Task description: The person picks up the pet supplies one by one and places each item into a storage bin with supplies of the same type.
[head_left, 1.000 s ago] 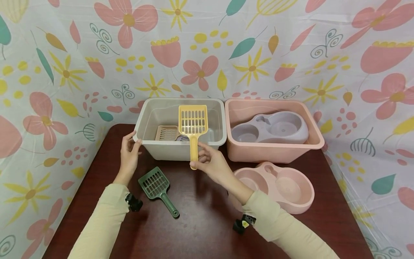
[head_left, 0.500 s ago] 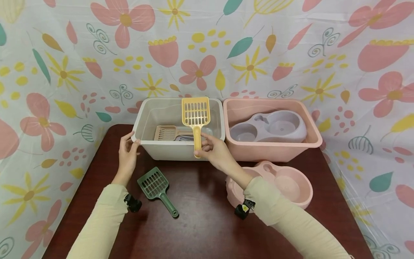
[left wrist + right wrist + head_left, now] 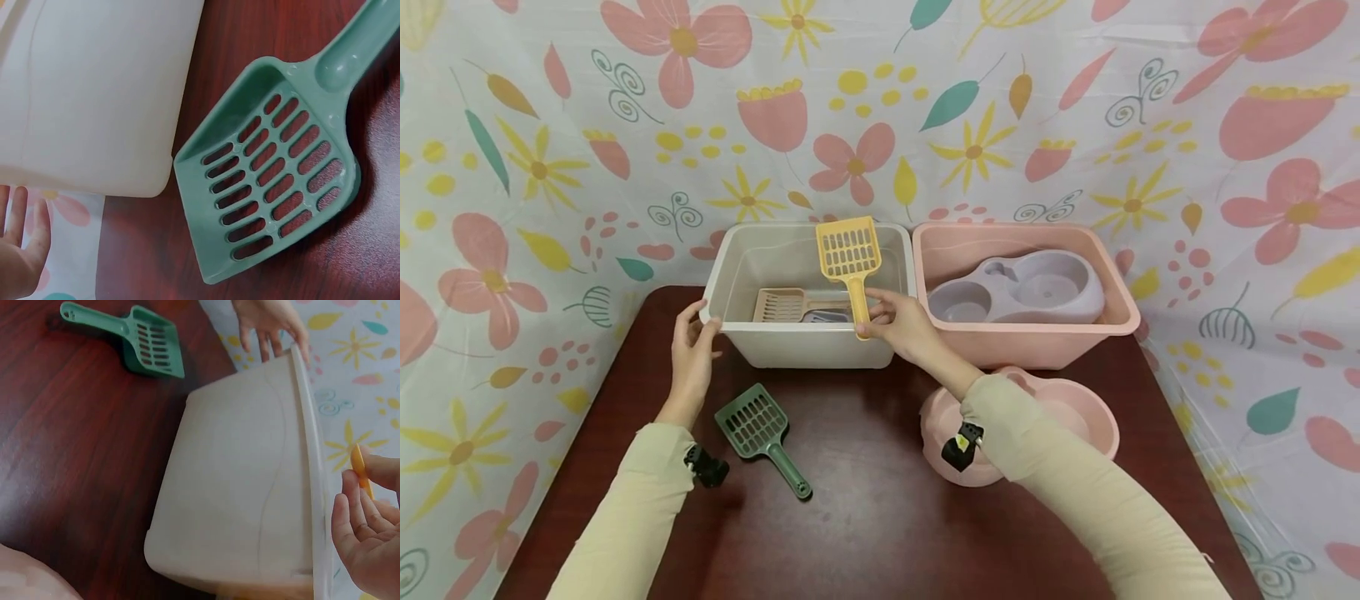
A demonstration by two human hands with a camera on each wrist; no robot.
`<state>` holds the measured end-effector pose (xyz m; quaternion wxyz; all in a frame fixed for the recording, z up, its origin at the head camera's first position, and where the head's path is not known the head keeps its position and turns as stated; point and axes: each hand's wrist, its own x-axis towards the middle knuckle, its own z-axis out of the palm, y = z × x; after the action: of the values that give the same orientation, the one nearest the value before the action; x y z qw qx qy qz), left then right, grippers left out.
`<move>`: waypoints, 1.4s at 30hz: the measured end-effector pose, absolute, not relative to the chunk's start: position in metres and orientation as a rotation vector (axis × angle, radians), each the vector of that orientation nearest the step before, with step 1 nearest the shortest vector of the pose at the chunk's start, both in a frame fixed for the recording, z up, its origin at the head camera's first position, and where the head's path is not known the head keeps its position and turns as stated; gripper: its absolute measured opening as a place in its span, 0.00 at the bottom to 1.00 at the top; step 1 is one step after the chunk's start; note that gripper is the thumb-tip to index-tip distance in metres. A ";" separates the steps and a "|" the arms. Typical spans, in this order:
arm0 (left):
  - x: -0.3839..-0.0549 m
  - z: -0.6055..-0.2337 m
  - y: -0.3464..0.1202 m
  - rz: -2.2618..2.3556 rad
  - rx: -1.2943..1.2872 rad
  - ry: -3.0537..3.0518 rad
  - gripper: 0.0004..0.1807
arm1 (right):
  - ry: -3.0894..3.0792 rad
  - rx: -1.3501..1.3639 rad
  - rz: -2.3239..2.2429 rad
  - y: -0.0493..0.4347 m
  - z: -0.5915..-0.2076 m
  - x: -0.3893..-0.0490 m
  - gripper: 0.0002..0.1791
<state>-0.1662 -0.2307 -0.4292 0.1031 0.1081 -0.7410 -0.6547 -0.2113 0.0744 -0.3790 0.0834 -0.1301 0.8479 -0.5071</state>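
My right hand point(image 3: 898, 327) pinches the handle of a yellow litter scoop point(image 3: 854, 282), slotted end up, above the front rim of the grey litter box point(image 3: 808, 348). In the right wrist view only a sliver of the yellow handle point(image 3: 359, 464) shows between thumb and fingers. My left hand point(image 3: 691, 360) holds the box's front left corner between thumb and fingers; its other fingers hang loose. Inside that box lie a beige slotted scoop point(image 3: 799, 300) and a greyish one point(image 3: 824, 317), partly hidden by the front wall. A green litter scoop point(image 3: 772, 448) rests on the table near my left wrist.
Right beside the grey box stands a pink litter box point(image 3: 1022, 343) with a lavender double bowl point(image 3: 1000, 303) in it. A pink double bowl point(image 3: 1108, 446) sits in front, partly under my right forearm. A flowered cloth point(image 3: 865, 83) backs the dark red table point(image 3: 850, 517).
My right hand has lifted the yellow scoop upward and farther back, over the grey box's front rim, tilting it slightly. The left hand keeps its place on the corner.
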 end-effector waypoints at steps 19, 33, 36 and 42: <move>-0.167 -0.438 -0.237 -1.901 0.243 -2.216 0.29 | 2.573 -0.329 -1.392 0.067 -0.381 -0.248 0.33; -0.168 -0.443 -0.239 -1.907 0.214 -2.225 0.29 | 2.602 -0.290 -1.327 0.067 -0.387 -0.251 0.32; -0.167 -0.438 -0.237 -1.907 0.227 -2.229 0.29 | 2.599 -0.306 -1.340 0.068 -0.388 -0.249 0.31; -0.165 -0.437 -0.236 -1.886 0.217 -2.241 0.28 | 2.650 -0.374 -1.386 0.070 -0.393 -0.246 0.27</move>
<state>-0.1654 -0.2356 -0.4367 0.1023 0.0735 -0.7590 -0.6388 -0.2457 0.0703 -0.3931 0.0640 -0.1238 0.8774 -0.4591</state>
